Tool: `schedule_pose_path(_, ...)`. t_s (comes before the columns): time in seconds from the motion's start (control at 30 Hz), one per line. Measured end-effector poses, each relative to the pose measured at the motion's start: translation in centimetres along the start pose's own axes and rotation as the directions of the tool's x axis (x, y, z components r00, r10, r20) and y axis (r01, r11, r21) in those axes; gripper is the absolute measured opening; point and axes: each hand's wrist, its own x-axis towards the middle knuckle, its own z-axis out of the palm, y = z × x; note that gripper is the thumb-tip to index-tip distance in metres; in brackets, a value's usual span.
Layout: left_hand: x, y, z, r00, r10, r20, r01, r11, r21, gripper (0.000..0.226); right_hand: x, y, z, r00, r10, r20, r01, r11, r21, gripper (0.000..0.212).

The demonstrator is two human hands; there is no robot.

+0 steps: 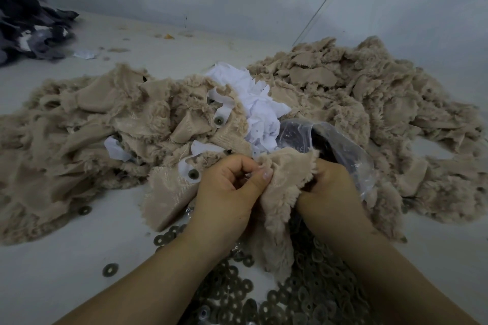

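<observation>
Head: fur scrap [281, 192], seemingly between hands [227, 188] [328, 187]

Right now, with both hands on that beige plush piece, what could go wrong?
The left hand and right hand grip the plush piece right above the loose washers; a tug might scatter them. The clear bag lies just behind the right hand and may get dragged or spilled.
</observation>
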Motion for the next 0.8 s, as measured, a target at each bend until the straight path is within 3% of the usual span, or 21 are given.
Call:
schedule_pose_path(0.13, -0.05, 0.18, -0.02, 0.998, 0.06, -0.029, -0.057, 0.993, 0.104, 0.016, -0.18, -0.01, 0.43, 0.998, -0.037, -0.059, 0.039, 0.998, 0.044, 0.033)
schedule_pose_path(0.33, 0.13, 0.21, 0.03, 0.996, 0.072, -0.06, -0.063, 0.987, 0.147, 0.013, -0.21, 0.56, 0.31, 1.0, 0.011, 0.008, -0.012, 0.967, 0.253, 0.041)
schedule_pose_path(0.43, 0.18, 0.14, -0.05, 0.995, 0.062, -0.073, -0.052, 0.989, 0.137, 0.015, -0.04, 0.49, 0.39, 0.996, 0.086, 0.02, -0.088, 0.937, 0.339, 0.009)
schedule_pose_path(0.47, 0.2, 0.12, -0.08, 0.995, 0.059, -0.074, -0.049, 0.99, 0.134, 0.016, -0.05, 0.49, 0.47, 0.997, 0.082, -0.004, -0.075, 0.932, 0.354, 0.03)
schedule_pose_path(0.53, 0.23, 0.1, -0.13, 0.997, 0.053, -0.062, -0.045, 0.991, 0.126, 0.019, -0.1, 0.4, 0.5, 0.999, 0.048, 0.001, -0.045, 0.939, 0.341, 0.054)
schedule_pose_path(0.63, 0.24, -0.11, -0.18, 0.998, 0.058, -0.037, -0.052, 0.987, 0.154, 0.023, -0.39, -0.21, 0.72, 1.0, -0.017, -0.01, 0.019, 0.961, 0.277, 0.035)
schedule_pose_path(0.8, 0.04, -0.29, -0.38, 1.0, -0.006, -0.02, 0.007, 0.998, 0.062, 0.018, -0.3, 0.48, 0.76, 0.999, 0.006, -0.037, 0.002, 0.98, 0.2, 0.04)
